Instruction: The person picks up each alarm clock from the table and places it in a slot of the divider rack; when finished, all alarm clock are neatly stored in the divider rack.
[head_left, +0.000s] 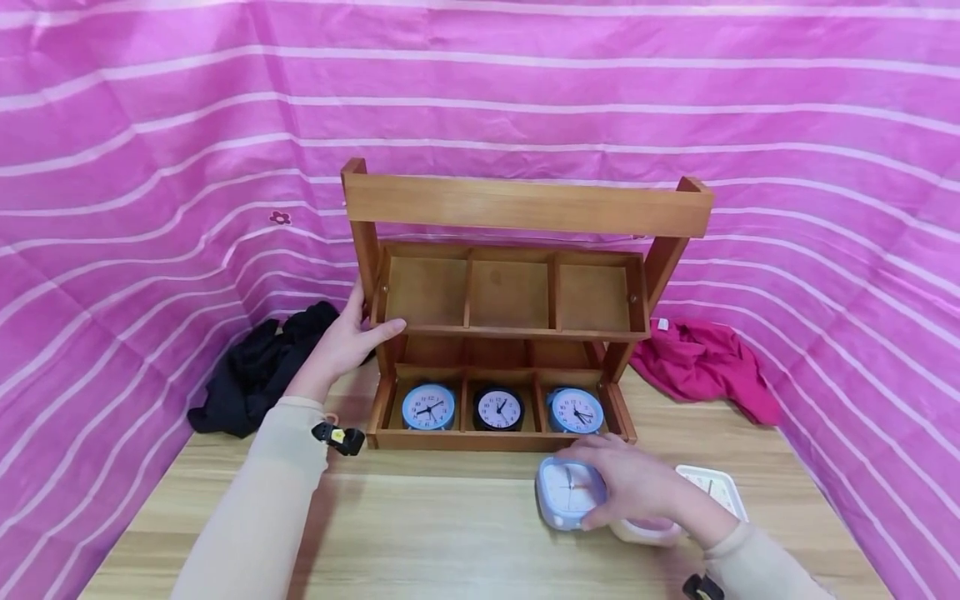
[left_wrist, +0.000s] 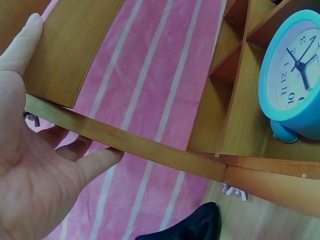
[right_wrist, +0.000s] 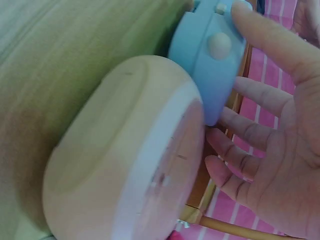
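On the desk [head_left: 442, 533] stands the wooden rack [head_left: 525, 206]. The left hand [head_left: 347, 340] reaches forward and grips the rack's left side, thumb in front, fingers behind. The right hand [head_left: 628, 479] holds the square blue clock [head_left: 564, 493] between thumb and fingers, just in front of the rack's lower right part.

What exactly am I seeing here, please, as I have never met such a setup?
There is no machine: these are a person's bare hands. The wide picture comes from a head camera; the other two come from cameras on each wrist. On the table stands a wooden rack with three round clocks in its lower tray. The left hand holds the rack's side; the right hand has its grip on a squarish pale blue clock. Nearby sit a pink clock and a white clock.
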